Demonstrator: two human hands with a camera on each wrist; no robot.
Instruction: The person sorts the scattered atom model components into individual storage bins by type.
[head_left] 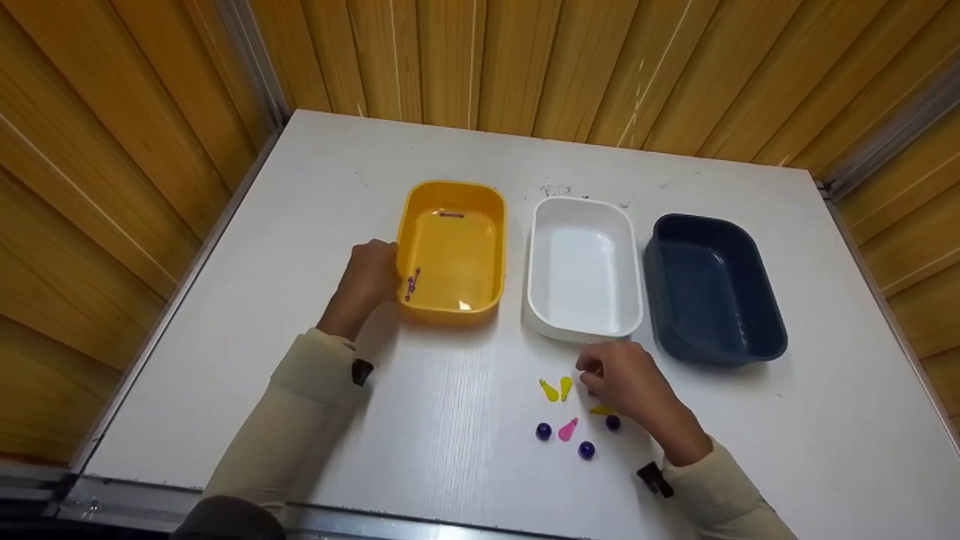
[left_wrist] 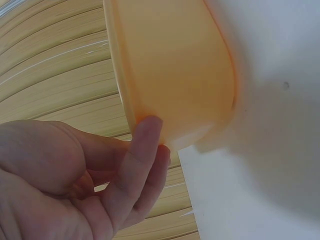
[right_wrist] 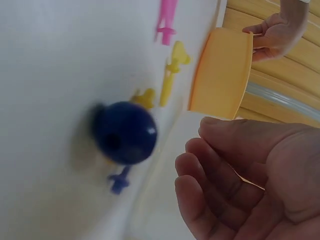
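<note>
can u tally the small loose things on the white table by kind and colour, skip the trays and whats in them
Dark blue balls: 3
Yellow pieces: 3
Pink piece: 1
Blue piece, seen from the right wrist: 1
Total visible: 8

Yellow-brown wood-grain panel walls [head_left: 517,67] round flat white tabletop [head_left: 450,420].
Walls behind tabletop & on its L + R; straight grey metal posts [head_left: 251,60] nr its far corners, grey metal rail [head_left: 142,508] along its near edge; small dark scuff marks [head_left: 556,190] twd its far edge.
</note>
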